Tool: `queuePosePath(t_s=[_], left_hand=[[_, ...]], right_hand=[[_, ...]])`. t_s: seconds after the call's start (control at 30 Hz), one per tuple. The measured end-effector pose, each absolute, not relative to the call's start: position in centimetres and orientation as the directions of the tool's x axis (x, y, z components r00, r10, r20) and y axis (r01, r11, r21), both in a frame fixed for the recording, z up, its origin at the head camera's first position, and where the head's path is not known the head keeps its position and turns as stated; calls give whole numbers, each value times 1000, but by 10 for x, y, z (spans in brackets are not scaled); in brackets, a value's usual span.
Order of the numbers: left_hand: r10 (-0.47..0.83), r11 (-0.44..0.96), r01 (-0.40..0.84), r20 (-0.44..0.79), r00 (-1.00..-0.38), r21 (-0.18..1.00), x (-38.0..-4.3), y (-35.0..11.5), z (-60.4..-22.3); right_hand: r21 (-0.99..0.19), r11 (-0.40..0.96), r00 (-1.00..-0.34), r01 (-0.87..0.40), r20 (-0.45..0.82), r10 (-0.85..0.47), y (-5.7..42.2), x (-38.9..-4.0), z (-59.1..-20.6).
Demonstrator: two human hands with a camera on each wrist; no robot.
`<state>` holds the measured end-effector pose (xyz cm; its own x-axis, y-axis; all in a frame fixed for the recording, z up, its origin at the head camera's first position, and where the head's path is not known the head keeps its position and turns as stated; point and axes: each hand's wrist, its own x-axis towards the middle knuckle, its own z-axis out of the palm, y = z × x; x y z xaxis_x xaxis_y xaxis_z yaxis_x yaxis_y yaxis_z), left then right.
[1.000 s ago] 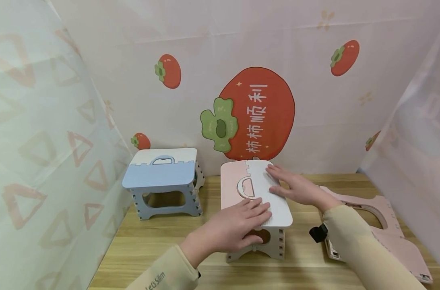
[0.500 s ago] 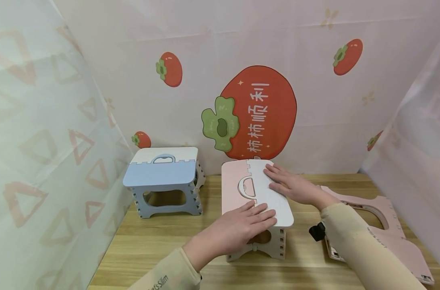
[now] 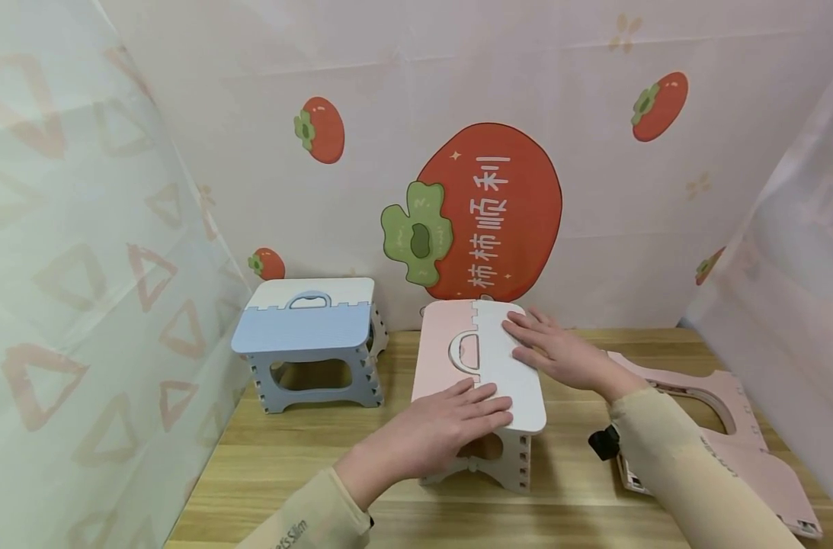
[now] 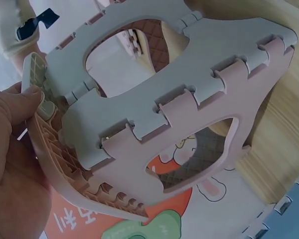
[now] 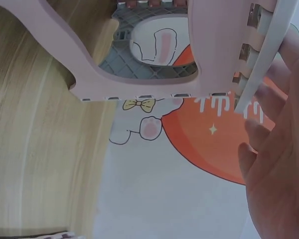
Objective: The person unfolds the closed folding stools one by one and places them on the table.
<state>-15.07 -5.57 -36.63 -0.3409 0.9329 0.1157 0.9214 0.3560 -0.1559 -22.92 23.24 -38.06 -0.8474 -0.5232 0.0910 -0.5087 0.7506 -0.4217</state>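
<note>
A pink and white folding stool [image 3: 443, 351] stands unfolded on its legs at the middle of the table. My left hand [image 3: 423, 435] holds the near end of its top, fingers spread across the surface. In the left wrist view, the left thumb [image 4: 25, 102] touches the underside of the rim. My right hand [image 3: 567, 358] rests on the white half near the far right side, fingers straight. The right wrist view shows those right fingers [image 5: 269, 94] along the top's edge beside the pink legs [image 5: 214, 50]. A white carrying handle [image 3: 457, 352] lies in the top.
A blue and white folding stool [image 3: 306, 328] stands unfolded at the back left. Another pink stool [image 3: 759, 473] lies folded flat on the right, partly behind my right forearm. The wooden table [image 3: 265, 473] meets printed cloth walls [image 3: 361, 198] at the back and sides.
The pink and white stool has turned slightly, its near end shifting a little left together with my left hand. My right hand stays on the white half; the other stools have not moved.
</note>
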Motion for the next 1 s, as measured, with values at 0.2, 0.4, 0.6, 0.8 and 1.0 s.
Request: queuePosePath(t_s=[0.2, 0.4, 0.6, 0.8, 1.0], left_hand=[[929, 358, 931, 126, -348, -76, -155, -61, -365], [924, 365, 930, 142, -355, -52, -159, -66, -365], [910, 351, 936, 246, -333, -34, -163, -74, -366], [887, 386, 922, 277, -369, -8, -164, -78, -366], [865, 449, 894, 252, -434, 0, -166, -82, -365]], right_hand=[[-378, 773, -852, -510, 98, -514, 231, -227, -379], [-358, 781, -853, -512, 102, -512, 233, -223, -377], [-346, 787, -855, -511, 111, -506, 235, -220, -379], [-347, 787, -857, -510, 118, -502, 239, -218, -381], [-352, 783, -855, -513, 127, -503, 241, -215, -380]])
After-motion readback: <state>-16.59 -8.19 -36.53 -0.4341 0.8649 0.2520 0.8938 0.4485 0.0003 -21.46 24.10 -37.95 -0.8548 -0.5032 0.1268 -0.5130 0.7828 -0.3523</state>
